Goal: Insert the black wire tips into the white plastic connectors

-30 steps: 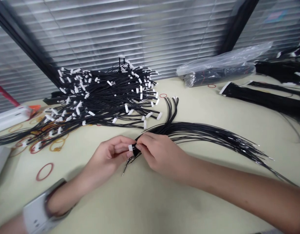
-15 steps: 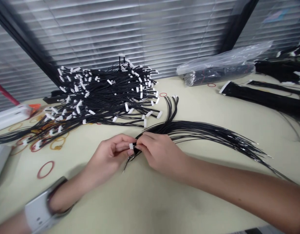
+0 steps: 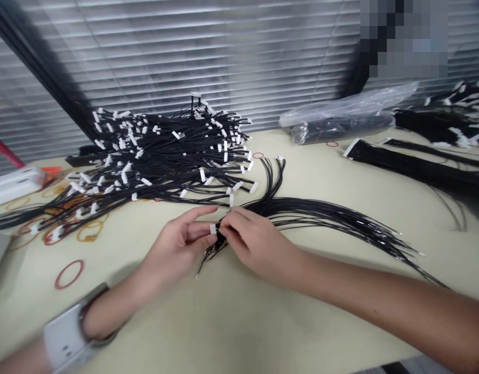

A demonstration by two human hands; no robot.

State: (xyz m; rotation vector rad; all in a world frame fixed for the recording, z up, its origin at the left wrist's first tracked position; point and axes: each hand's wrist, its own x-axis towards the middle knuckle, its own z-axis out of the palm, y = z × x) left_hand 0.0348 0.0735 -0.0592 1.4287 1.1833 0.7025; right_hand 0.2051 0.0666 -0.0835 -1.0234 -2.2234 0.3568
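Between the fingertips of my left hand [image 3: 185, 236] sits a small white connector [image 3: 213, 229], pinched by the thumb and a finger while the index finger is lifted. My right hand [image 3: 255, 239] is closed right beside it, its thumb and index finger pinching black wire where it meets the connector. A loose bundle of black wires [image 3: 321, 210] with bare metal tips lies under and behind my right hand, fanning out to the right. Some wire ends [image 3: 208, 254] poke out below my fingers. The exact contact between wire and connector is hidden by my fingertips.
A big heap of black cables with white connectors [image 3: 177, 150] lies behind my hands. Plastic-wrapped cables [image 3: 336, 124] and a thick black bundle [image 3: 403, 161] are at the right. A red rubber band [image 3: 69, 274] lies left, near yellow bands [image 3: 89, 231]. Blinds [image 3: 185, 57] stand behind the table.
My left index finger has lifted away from the connector. Both hands stay together at nearly the same spot, and the view has shifted slightly.
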